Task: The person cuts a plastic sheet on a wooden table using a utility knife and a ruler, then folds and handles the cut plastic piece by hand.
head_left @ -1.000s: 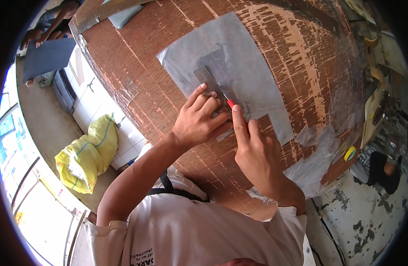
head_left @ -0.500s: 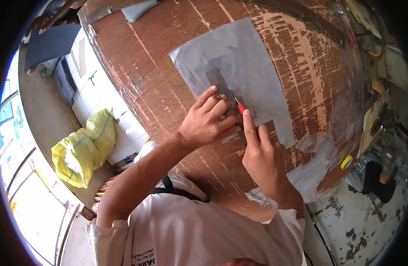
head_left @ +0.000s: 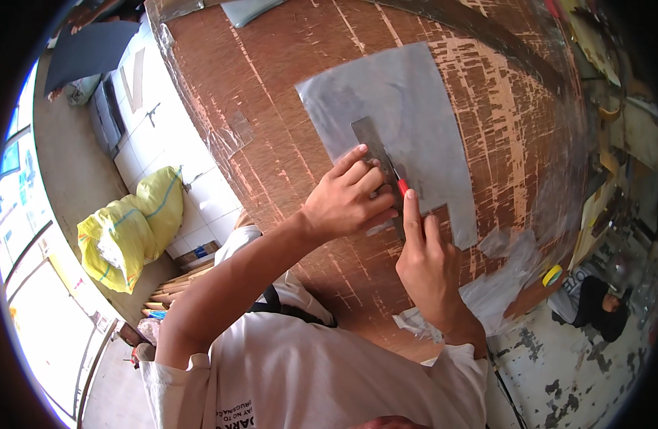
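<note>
- Knife and metal strip lie side by side over the grey sheet, which rests flat on the brown desk.
- Your right hand has its grip closed around the red-bodied knife, index finger stretched along it, blade beside the strip's right edge.
- Your left hand presses the strip down, index finger reaching toward its far end; whether that grip also pinches anything underneath, you cannot tell from this view.
- Compared with a second ago, the sheet, strip and both hands sit further right and lower in view; this looks mostly like your head moving.
- Against the strip, the knife seems only slightly nearer you, suggesting a short pull along a steadily held edge.
- Clear plastic and a yellow tape roll lie right of your right hand.
</note>
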A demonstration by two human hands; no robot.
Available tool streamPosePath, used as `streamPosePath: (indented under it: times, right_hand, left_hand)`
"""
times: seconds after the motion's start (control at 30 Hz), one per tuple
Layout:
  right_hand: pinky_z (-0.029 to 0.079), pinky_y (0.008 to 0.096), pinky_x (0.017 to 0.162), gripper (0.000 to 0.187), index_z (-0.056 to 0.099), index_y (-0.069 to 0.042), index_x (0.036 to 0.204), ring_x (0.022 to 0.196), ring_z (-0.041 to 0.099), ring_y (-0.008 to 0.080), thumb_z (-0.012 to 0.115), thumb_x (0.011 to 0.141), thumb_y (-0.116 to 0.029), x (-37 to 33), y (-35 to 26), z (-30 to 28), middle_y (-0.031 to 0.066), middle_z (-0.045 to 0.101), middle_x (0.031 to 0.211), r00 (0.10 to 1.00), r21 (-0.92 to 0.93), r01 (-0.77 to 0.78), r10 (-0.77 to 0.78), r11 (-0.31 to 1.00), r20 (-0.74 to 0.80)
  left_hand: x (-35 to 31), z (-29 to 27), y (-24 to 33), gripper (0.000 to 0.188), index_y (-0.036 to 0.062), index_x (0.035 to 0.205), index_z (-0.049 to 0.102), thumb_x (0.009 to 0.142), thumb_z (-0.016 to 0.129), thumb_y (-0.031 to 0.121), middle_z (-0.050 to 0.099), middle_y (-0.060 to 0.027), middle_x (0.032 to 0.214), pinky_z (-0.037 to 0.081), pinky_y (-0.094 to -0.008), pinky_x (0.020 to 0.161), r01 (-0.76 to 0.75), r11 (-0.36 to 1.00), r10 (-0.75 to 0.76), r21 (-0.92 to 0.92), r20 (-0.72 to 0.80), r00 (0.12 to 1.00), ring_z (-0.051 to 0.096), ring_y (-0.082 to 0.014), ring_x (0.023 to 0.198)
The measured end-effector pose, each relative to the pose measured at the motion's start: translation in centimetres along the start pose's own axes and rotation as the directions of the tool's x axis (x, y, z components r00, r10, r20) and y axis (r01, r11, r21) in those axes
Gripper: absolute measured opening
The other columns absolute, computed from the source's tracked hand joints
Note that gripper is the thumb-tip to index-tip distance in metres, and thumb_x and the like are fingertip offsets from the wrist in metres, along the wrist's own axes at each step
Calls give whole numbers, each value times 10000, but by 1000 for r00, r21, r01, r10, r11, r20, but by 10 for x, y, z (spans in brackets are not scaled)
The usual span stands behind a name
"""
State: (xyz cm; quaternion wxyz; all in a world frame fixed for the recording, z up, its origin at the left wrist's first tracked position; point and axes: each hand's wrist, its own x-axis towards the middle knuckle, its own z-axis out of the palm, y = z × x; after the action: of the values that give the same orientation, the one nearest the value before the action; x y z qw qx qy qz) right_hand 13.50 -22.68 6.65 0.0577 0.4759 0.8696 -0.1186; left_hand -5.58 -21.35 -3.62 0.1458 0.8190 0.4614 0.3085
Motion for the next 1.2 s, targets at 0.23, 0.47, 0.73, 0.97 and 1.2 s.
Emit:
streamPosePath:
  times: [0.23,0.47,0.73,0.97,1.2]
  right_hand:
    - [550,341,496,761,477,-13,1539,614,635,226,637,799,70,-4,1,3,107,539,870,999,38,15,-14,999,-40]
    - [542,343,486,743,495,-9,1528,606,629,218,634,802,70,-14,3,2,97,533,854,1000,15,7,-7,1000,-27]
    - [519,325,463,741,508,-17,1524,570,605,195,628,796,48,-29,5,3,80,512,836,1000,2,-1,1,1000,-7]
    - [512,335,454,734,515,-19,1521,541,587,191,620,799,57,-46,5,1,84,504,827,1000,-1,-15,15,1000,23]
    - [490,330,436,724,540,-30,1509,511,569,183,624,795,58,-50,8,1,72,505,820,1000,-12,-5,5,1000,-4]
  left_hand:
    - [-2,-2,0,241,168,841,693,796,830,361,592,-59,967,385,-525,1218,8,1000,-8,-20,9,1000,649,-250,988]
    - [0,-2,-1,243,177,854,704,797,834,374,589,-60,987,400,-528,1205,-9,1000,9,-15,17,1000,646,-258,1010]
    - [-3,-2,0,251,181,844,705,800,837,390,597,-57,996,418,-534,1186,7,1000,-5,-29,58,998,642,-274,1025]
    - [-2,-3,-1,274,159,827,704,793,846,391,613,-57,1010,427,-530,1184,1,1000,0,-27,36,999,630,-276,1031]
    - [-1,-1,1,298,139,849,712,782,856,391,615,-60,1028,437,-523,1176,11,1000,-10,-16,38,999,625,-275,1030]
